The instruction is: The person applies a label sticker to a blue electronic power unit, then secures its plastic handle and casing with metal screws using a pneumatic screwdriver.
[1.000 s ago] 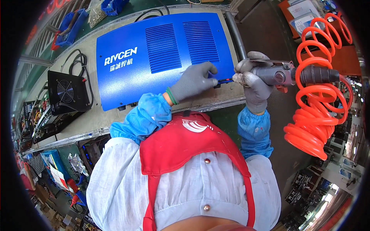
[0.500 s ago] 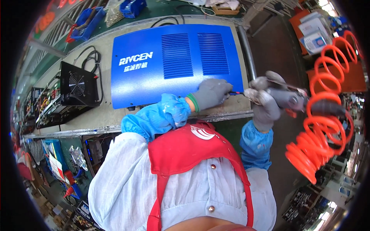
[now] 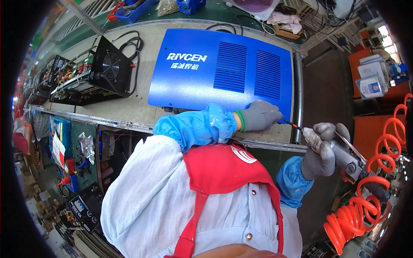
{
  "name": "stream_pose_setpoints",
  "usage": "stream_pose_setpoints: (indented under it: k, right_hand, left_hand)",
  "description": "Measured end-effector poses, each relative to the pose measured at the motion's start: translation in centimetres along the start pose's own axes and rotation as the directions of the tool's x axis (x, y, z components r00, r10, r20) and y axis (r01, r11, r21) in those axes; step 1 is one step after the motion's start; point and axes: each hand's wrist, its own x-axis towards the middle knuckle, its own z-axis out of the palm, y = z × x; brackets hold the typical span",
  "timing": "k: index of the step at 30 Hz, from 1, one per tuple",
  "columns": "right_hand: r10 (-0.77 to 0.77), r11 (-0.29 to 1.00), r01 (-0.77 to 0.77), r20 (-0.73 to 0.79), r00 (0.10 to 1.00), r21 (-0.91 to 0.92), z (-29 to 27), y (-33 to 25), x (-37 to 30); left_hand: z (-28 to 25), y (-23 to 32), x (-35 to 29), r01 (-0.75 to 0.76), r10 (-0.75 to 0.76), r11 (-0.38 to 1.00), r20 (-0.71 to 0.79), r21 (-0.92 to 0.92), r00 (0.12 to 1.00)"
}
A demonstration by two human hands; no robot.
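Observation:
A blue metal machine cover with two louvred vent panels lies on the bench in front of me. My left hand, in a grey glove, is at its near right edge with the fingers closed together; whatever they pinch is hidden. The thin dark bit, banded in red, reaches those fingertips from the right. It belongs to a grey pneumatic screwdriver, which my gloved right hand grips beyond the bench's right end. Pale wrapping covers the tool's front end.
A coiled orange air hose hangs at the right by the screwdriver. Left of the cover stands an opened machine with a black fan panel and a black cable. A metal rail borders the bench's right end. Blue bins lie behind.
The view has swung left, so the bench appears further right. My right hand and screwdriver have drawn slightly away from the cover, and more of the bit shows. My left hand stays at the cover's edge.

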Motion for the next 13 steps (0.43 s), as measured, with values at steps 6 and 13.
stream_pose_setpoints:
  k: [6,13]
  right_hand:
    - [0.025,1.0,-0.025,-0.011,1.0,-0.009,0.0,0.4,-1.3]
    - [0.098,0.984,-0.129,0.229,0.968,0.125,2.1,3.0,-3.2]
  left_hand:
    - [-0.9,0.1,0.6,0.272,-0.3,0.936,-0.101,-0.223,0.949]
    - [-8.5,-2.9,-5.5,0.101,-0.645,-0.061,0.117,-0.993,0.755]
